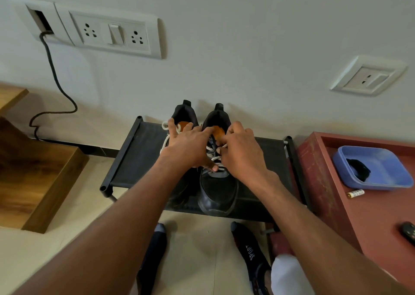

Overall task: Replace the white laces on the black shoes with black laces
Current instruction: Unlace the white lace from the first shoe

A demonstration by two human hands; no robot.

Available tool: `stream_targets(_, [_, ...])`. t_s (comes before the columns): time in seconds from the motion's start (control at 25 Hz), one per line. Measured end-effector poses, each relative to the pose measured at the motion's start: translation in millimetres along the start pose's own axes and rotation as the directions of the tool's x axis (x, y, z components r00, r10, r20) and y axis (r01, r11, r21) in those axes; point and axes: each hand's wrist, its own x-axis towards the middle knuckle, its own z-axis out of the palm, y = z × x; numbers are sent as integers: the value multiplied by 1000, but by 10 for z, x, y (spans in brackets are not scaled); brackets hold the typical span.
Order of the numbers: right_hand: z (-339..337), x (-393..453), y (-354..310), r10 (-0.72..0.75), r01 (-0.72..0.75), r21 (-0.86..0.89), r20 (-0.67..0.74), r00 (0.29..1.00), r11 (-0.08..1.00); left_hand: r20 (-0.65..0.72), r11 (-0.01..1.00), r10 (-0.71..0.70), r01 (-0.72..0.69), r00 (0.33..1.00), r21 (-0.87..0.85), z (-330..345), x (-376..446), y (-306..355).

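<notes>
A wooden step (33, 175) fills the left edge of the floor, with a black cable (54, 74) trailing down the wall above it. On the black rack (134, 160), two black shoes stand side by side near the middle, heels to the wall. The left shoe (184, 115) is mostly hidden under the left hand (188, 146), whose fingers are spread across both shoes, one reaching the right shoe's orange insole, the thumb pressing near the lower eyelets. The white lace (167, 137) of the left shoe hangs loose toward the rack's left side. The right shoe (217, 189) still carries its white lacing, and the right hand (242, 151) curls over it, apparently pinching a strand, though the fingertips are hidden. If the lace is yanked before the crossings loosen, it will likely snag and drag the shoe off the rack's front edge. In the blue tray (381, 180) on the red table (336, 205), a dark bundle (358, 168) may be the black laces.
</notes>
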Motion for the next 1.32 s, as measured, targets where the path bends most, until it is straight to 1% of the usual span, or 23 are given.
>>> stream_targets(0.08, [41, 36, 19, 7, -7, -6, 30, 1000, 1000, 9, 1000, -18, 18, 1000, -16, 13, 9, 21])
stream_targets(0.12, [44, 42, 29, 21, -21, -6, 0, 1000, 1000, 11, 999, -31, 31, 999, -33, 18, 6, 35])
stream_targets(0.16, [35, 46, 49, 55, -53, 26, -58, 997, 998, 8, 998, -44, 44, 999, -51, 17, -2, 44])
stream_targets(0.2, [5, 62, 90, 148, -132, 122, -133, 980, 984, 7, 996, -53, 54, 999, -67, 15, -8, 46])
stream_targets(0.24, [-60, 84, 145, 303, -246, 276, -188, 934, 929, 6, 995, -57, 57, 998, -79, 10, -9, 46])
stream_targets(0.28, [-126, 99, 231, 457, -332, 438, -218, 862, 835, 8, 994, -58, 58, 998, -89, 10, -7, 45])
stream_targets(0.32, [-175, 93, 330, 551, -364, 539, -238, 799, 760, 10, 994, -58, 59, 998, -94, 9, -8, 41])
stream_targets(0.36, [-207, 76, 412, 568, -369, 544, -256, 782, 754, 13, 994, -58, 59, 998, -93, 8, -8, 34])
stream_targets(0.4, [-233, 53, 447, 521, -362, 479, -252, 816, 800, 19, 994, -60, 62, 998, -88, 4, -8, 34])
stream_targets(0.44, [-219, 31, 453, 420, -332, 350, -216, 881, 876, 27, 994, -63, 65, 998, -83, -1, -5, 38])
stream_targets(0.48, [-187, 9, 429, 300, -260, 226, -166, 939, 939, 34, 995, -63, 65, 997, -76, -4, 0, 53])
stream_targets(0.52, [-130, -2, 389, 185, -167, 143, -122, 975, 976, 38, 996, -60, 63, 997, -70, -7, 1, 67])
stream_targets(0.56, [-71, -14, 334, 90, -80, 104, -92, 992, 991, 39, 996, -58, 61, 998, -64, -9, -3, 74])
stream_targets(0.6, [-16, -23, 281, 39, -33, 96, -62, 997, 995, 39, 997, -57, 59, 998, -58, -9, -11, 75])
stream_targets(0.68, [46, -26, 224, 45, -43, 147, -14, 999, 988, 37, 996, -56, 58, 998, -61, -7, -30, 56])
stream_targets(0.76, [55, -24, 222, 54, -50, 182, -16, 998, 982, 39, 996, -56, 58, 998, -66, -4, -37, 43])
stream_targets(0.84, [35, -28, 225, 34, -28, 174, -33, 999, 984, 41, 996, -53, 56, 998, -65, -3, -25, 50])
stream_targets(0.92, [-8, -20, 227, 34, -30, 168, -19, 999, 985, 39, 996, -53, 56, 998, -69, -1, -14, 54])
stream_targets(1.04, [-32, -27, 228, 55, -58, 148, 18, 998, 987, 38, 996, -55, 57, 998, -67, -1, -12, 53])
stream_targets(1.16, [-17, -22, 216, 93, -104, 135, 87, 992, 985, 40, 996, -58, 60, 998, -71, 1, -12, 71])
stream_targets(1.28, [-25, -19, 195, 123, -129, 84, 75, 990, 988, 32, 995, -66, 68, 997, -76, 8, -21, 92])
stream_targets(1.32, [-34, -14, 196, 125, -132, 100, 74, 989, 986, 27, 994, -70, 72, 997, -81, 10, -26, 92])
